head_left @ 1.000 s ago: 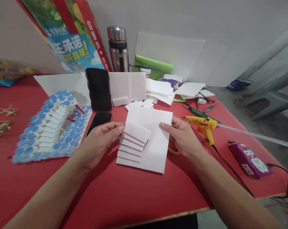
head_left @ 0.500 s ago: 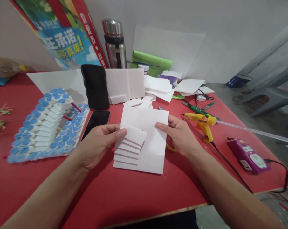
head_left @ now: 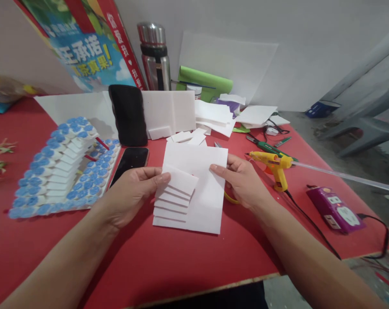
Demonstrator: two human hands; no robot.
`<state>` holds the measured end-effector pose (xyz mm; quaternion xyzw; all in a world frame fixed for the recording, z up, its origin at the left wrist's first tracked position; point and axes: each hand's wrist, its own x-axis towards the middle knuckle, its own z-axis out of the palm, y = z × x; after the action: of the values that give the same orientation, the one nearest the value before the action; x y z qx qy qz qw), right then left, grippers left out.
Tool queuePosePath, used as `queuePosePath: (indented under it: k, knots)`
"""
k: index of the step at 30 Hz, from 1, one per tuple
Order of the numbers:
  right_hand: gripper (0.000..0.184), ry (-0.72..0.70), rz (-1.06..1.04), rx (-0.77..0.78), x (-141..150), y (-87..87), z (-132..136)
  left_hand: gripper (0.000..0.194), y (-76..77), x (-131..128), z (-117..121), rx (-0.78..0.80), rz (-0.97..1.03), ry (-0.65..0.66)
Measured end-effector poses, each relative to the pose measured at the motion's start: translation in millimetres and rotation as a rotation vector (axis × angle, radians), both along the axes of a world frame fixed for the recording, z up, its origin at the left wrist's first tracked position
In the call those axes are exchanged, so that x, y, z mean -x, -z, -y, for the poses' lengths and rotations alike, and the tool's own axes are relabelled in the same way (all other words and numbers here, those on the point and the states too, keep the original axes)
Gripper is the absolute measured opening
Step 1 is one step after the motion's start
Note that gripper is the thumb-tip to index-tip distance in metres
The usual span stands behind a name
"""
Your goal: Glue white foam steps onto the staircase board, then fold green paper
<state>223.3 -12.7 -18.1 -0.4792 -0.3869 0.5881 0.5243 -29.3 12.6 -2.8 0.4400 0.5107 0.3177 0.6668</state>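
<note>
White board (head_left: 207, 193) with overlapping white strips (head_left: 171, 200) is held between your left hand (head_left: 135, 189) and right hand (head_left: 244, 180), left of the yellow glue gun (head_left: 278, 167), its long axis running away from you. Your right hand, nearer the yellow glue gun, pinches the board's right edge; your left hand, farther from it, pinches the topmost strip (head_left: 181, 181) at the board's left edge, both thumbs on top.

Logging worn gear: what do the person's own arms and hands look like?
Left hand and right hand are ungloved. No sleeve, watch or bracelet shows on the left forearm or right forearm. Hidden fingers leave rings uncertain.
</note>
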Motion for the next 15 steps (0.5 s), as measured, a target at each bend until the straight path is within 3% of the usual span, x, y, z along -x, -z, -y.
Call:
queuePosePath:
  k: [6,15]
  knots:
    - [0.028,0.021,0.033,0.014,0.1,-1.9,-1.0,0.028,-1.2,0.3,-0.3,0.021,0.028,0.044]
    - [0.027,-0.025,-0.021,0.018,-2.4,5.4,-1.8,0.028,0.0,2.6,-2.2,0.119,0.088,-0.011]
